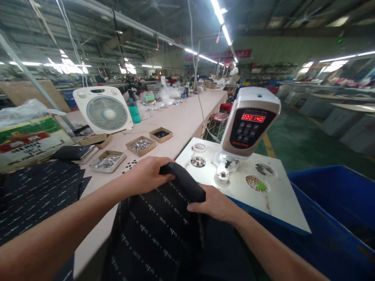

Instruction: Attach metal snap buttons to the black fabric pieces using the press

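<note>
Both of my hands grip the top edge of a black fabric piece (158,230) with rows of small white lettering. My left hand (150,173) pinches one end of the thick folded edge, thumb on the near side. My right hand (215,203) is closed round the other end, lower and to the right. Between them the edge slopes down to the right, and the cloth hangs below. Just beyond stands a white fastening machine (250,117) with a red lit display; its small head (224,171) is apart from the cloth.
Small boxes of metal parts (141,145) and loose black pieces (129,166) lie on the long table (178,125). A white fan (104,111) stands behind. More printed cloth (38,199) lies left. The machine's white top (278,199) has cups of fasteners; a blue bin (331,191) is at right.
</note>
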### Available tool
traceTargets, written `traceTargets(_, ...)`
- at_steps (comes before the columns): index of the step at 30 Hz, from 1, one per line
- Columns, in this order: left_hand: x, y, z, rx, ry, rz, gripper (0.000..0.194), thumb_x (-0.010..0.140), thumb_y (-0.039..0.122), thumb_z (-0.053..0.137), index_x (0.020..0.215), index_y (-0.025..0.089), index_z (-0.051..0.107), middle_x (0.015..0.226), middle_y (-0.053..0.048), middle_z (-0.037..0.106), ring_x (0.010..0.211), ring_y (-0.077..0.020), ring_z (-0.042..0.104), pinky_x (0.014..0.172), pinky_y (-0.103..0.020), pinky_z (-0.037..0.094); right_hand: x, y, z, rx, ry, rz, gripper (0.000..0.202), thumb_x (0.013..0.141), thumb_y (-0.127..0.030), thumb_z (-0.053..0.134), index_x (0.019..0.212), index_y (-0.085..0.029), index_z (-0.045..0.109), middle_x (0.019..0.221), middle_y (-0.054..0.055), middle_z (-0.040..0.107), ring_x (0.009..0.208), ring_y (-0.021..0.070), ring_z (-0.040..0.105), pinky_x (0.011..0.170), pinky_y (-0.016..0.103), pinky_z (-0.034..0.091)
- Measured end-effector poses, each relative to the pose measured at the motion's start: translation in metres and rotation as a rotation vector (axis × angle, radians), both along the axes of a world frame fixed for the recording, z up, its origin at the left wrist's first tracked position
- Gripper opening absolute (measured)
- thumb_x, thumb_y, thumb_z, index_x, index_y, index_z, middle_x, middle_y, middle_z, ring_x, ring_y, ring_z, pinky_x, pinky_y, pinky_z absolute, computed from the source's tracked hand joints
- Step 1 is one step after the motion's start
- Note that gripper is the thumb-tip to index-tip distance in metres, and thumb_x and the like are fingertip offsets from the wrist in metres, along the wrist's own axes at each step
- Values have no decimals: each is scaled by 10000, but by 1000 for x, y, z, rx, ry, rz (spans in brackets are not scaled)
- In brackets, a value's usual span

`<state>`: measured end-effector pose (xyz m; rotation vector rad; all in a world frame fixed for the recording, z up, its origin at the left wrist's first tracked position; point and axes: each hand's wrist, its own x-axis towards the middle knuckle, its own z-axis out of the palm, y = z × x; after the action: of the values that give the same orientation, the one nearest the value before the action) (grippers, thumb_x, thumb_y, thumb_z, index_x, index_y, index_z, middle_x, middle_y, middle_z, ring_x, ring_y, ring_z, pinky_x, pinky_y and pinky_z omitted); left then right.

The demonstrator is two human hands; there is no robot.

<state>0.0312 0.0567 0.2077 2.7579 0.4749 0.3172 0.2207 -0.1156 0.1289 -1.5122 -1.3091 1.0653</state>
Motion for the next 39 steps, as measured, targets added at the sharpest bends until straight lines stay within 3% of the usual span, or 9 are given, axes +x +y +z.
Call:
traceTargets(6,-12,18,-3,75,110,54,408,831,539,679,1116,248,709,889,-29,750,815,-209,684,678,-277,442,5,4,5,-44,232,-6,417,703,-454,852,955,-145,729,848,-5,713,785,180,622,726,280,472)
traceTargets(11,-15,25,2,182,215,60,507,823,645,633,1089,217,691,922,-72,748,826,-242,679,675,-309,428,10,9,18,-40,261,-56,397,734,-441,839,995,-173,703,876,13,719,761,173,624,714,285,469)
traceTargets(20,-16,21,-4,189,272,108,506,871,660,549,1024,193,665,932,-95,742,841,-264,683,673,-335,447,7,13,14,-23,231,-93,361,797,-479,765,1003,-189,709,925,29,738,811,200,650,743,309,479)
traceTargets(23,-17,13,-1,166,163,109,645,872,636,565,1328,180,562,1241,-144,684,1115,-309,649,900,-405,505,7,16,19,16,30,-105,304,815,-452,730,964,-188,705,876,12,719,792,189,631,727,297,463)
traceTargets(25,-15,4,2,212,14,84,894,810,661,633,1508,170,367,1512,-176,481,1365,-343,484,1100,-462,426,3,21,27,50,-219,-101,237,820,-418,713,868,-187,698,798,-1,688,764,182,610,692,282,434)
traceTargets(27,-10,-8,3,257,-78,33,1059,730,665,712,1562,186,264,1623,-161,320,1473,-352,340,1196,-484,334,-4,30,38,87,-433,-69,194,801,-376,719,786,-185,686,745,-5,667,744,179,602,666,275,412)
traceTargets(29,-2,-20,1,216,-58,-15,1100,684,606,775,1570,218,249,1616,-142,347,1453,-350,379,1187,-481,354,-13,39,48,113,-525,-34,150,758,-318,740,817,-184,702,764,3,685,750,186,613,659,275,412)
traceTargets(34,10,-23,-9,-56,11,17,892,718,357,763,1509,227,370,1347,-119,643,1159,-303,643,958,-404,508,-19,46,58,129,-419,-53,339,724,-296,769,1037,-173,729,965,53,738,877,235,656,771,319,486)
traceTargets(39,4,-7,-10,-132,-79,82,330,833,313,633,1152,242,671,990,-26,743,900,-220,674,783,-325,472,0,26,27,100,-14,-140,972,680,-507,852,1504,-233,415,1330,114,638,1092,282,652,923,402,506)
